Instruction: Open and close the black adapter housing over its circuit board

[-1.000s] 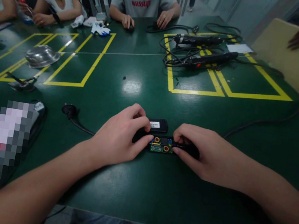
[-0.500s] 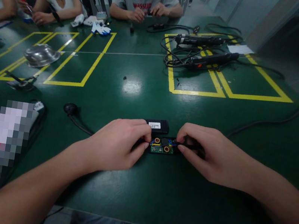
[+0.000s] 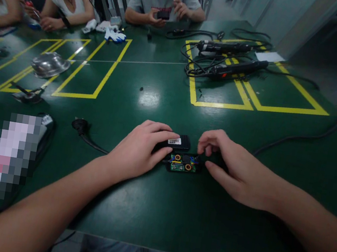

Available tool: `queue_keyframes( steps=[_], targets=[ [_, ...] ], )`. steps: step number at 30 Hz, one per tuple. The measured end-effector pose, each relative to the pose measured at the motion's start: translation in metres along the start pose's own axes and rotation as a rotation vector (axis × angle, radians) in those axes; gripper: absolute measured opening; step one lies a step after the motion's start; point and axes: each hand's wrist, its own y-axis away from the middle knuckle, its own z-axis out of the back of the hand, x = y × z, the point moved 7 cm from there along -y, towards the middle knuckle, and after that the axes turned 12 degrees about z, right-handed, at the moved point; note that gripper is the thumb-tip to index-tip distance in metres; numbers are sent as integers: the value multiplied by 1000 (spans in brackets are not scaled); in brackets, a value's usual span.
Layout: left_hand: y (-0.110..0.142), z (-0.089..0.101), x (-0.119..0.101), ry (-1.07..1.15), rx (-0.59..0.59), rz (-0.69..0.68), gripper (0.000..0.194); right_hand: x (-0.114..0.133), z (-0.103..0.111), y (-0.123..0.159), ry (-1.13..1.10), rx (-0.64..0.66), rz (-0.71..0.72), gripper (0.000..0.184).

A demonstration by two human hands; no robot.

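Observation:
A small green circuit board (image 3: pixel 177 167) with copper coils and coloured wires lies in an open black case half on the green table (image 3: pixel 129 209). Just behind it is a black cover (image 3: pixel 184 144) with a white printed label. My left hand (image 3: pixel 142 149) is open, its fingers stretched over the left end of the cover and its thumb near the board's left side. At the board's right end my right hand (image 3: pixel 235 168) is open, fingers curled, thumb apart from them. A black cable with a plug (image 3: pixel 80 125) runs under my left hand.
Two black corded tools (image 3: pixel 240 67) lie inside yellow tape at the back right. A metal bowl-like part (image 3: pixel 50 64) sits at the left, near gloves (image 3: pixel 115 35). A pixelated object (image 3: pixel 4 151) is at front left. Co-workers sit across the table; one holds a black part (image 3: pixel 163 15).
Both hands have loosened from the ends of the board's case. My left fingers have spread over the cover, and my right fingertips have lifted away from the thumb.

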Motion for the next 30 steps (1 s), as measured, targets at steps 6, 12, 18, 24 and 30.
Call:
queue_keyframes(
  steps=[6, 12, 18, 24, 30],
  targets=[
    [4, 13, -7, 57, -104, -28, 27, -1, 0, 5, 35, -11, 27, 72],
    [8, 4, -16, -14, -6, -88, 29, 8, 0, 0, 61, 28, 94, 68],
    [4, -3, -2, -135, 87, 30, 35, 9, 1, 0, 57, 38, 88, 66],
    [5, -1, -5, -57, 171, -30, 50, 12, 2, 0, 35, 52, 96, 73],
    [4, 1, -3, -40, 208, -48, 40, 7, -6, -2, 71, 80, 29, 84]
  ],
)
